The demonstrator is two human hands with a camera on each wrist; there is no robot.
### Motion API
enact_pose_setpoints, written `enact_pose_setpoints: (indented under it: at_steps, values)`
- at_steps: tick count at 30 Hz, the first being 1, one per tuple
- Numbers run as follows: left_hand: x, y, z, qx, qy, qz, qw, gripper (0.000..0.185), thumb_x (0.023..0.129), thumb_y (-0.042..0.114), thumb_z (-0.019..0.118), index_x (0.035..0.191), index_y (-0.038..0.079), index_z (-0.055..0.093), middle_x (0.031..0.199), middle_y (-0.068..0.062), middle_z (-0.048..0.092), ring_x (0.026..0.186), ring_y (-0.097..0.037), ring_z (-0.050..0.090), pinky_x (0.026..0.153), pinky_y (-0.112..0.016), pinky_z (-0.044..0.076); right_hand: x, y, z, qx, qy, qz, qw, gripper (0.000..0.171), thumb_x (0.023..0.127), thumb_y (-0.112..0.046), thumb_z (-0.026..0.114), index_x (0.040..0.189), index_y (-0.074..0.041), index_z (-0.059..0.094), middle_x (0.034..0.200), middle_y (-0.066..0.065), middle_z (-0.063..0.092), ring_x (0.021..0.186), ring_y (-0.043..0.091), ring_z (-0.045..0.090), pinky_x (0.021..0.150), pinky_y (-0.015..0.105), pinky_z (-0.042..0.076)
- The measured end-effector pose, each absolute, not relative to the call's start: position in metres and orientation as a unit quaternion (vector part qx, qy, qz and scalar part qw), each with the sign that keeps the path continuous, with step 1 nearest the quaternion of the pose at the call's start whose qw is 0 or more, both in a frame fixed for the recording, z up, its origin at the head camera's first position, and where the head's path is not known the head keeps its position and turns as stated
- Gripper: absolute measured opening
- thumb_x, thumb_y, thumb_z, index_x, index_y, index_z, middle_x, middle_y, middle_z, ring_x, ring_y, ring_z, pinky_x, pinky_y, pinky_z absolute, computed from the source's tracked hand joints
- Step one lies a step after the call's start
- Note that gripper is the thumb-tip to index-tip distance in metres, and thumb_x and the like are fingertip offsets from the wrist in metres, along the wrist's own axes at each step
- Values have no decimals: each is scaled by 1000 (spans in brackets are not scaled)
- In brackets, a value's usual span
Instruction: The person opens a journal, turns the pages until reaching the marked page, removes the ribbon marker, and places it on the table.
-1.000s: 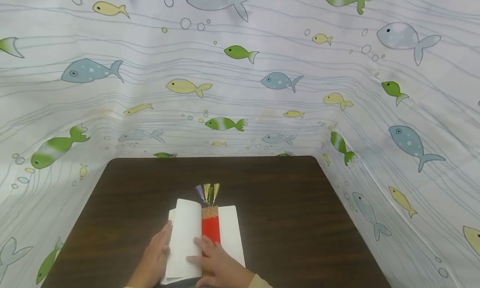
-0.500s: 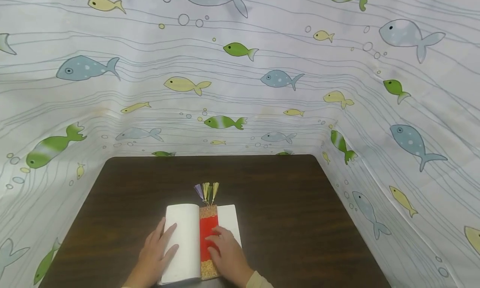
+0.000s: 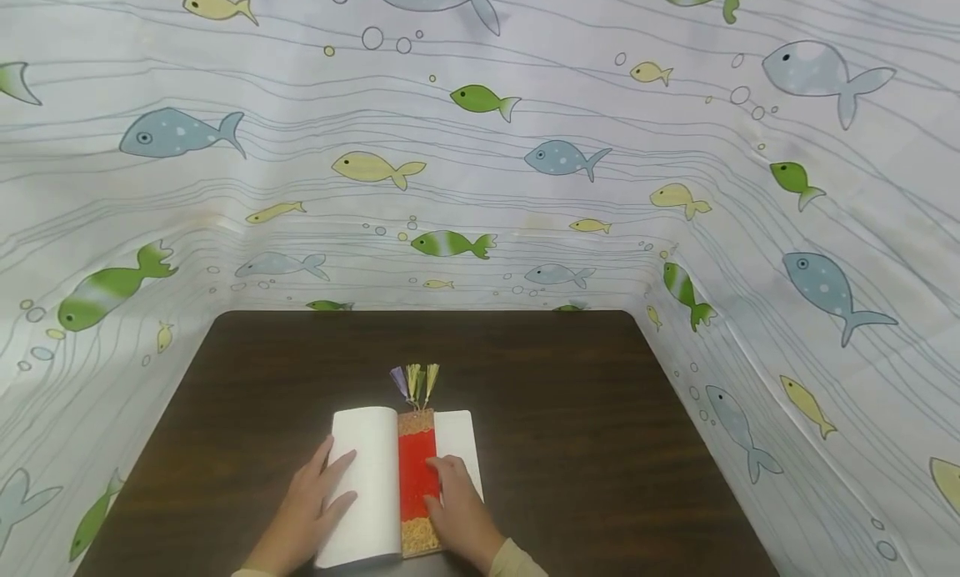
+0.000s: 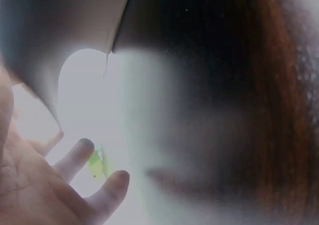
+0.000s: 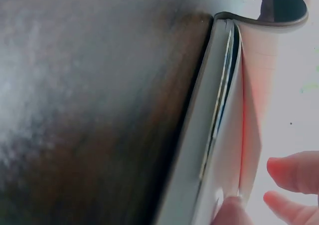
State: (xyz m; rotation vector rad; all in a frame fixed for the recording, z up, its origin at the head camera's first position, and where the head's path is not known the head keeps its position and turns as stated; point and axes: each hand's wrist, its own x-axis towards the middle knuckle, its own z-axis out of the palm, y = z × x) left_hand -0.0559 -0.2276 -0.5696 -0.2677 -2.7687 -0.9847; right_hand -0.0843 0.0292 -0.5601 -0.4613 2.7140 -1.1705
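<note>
Lying flat now where a second ago it stood curled up, the left page of the open book [image 3: 367,477] rests under the left hand [image 3: 311,510], whose straight, spread fingers press it down, so the book at the table's [image 3: 562,410] near edge stays open. Between the pages, along the spine, lies the red bookmark [image 3: 415,477], tassels [image 3: 415,381] poking out past the top. Flat and uncurled too, the right hand [image 3: 461,510] rests on the right page, fingertips touching the bookmark's edge, gripping nothing.
</note>
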Motion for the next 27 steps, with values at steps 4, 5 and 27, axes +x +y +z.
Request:
enact_pose_setpoints:
  at_steps: [4, 5, 27]
  values:
    - [-56, -226, -570, -104, -930, -328, 125, 50, 84, 10, 80, 132, 10, 67, 154, -32, 34, 126, -56, 44, 90, -77, 41, -89, 29, -563, -148, 888, -428, 83, 41, 91, -1, 71, 130, -6, 59, 127, 8, 49, 87, 7, 51, 74, 23, 53]
    - [-56, -226, -570, -107, -929, -329, 131, 49, 84, 9, 80, 131, 10, 67, 155, -32, 34, 126, -56, 43, 89, -77, 41, -90, 29, -564, -149, 884, -435, 80, 40, 90, 1, 71, 129, -6, 61, 126, 7, 49, 84, 5, 49, 71, 21, 51]
    - [-56, -225, -572, -97, -935, -324, 106, 48, 85, 10, 80, 132, 9, 67, 153, -25, 44, 127, -50, 45, 97, -74, 40, -103, 66, -573, -111, 868, -480, 69, 40, 89, 5, 70, 128, -4, 64, 100, 0, 56, 79, 9, 46, 68, 24, 42]
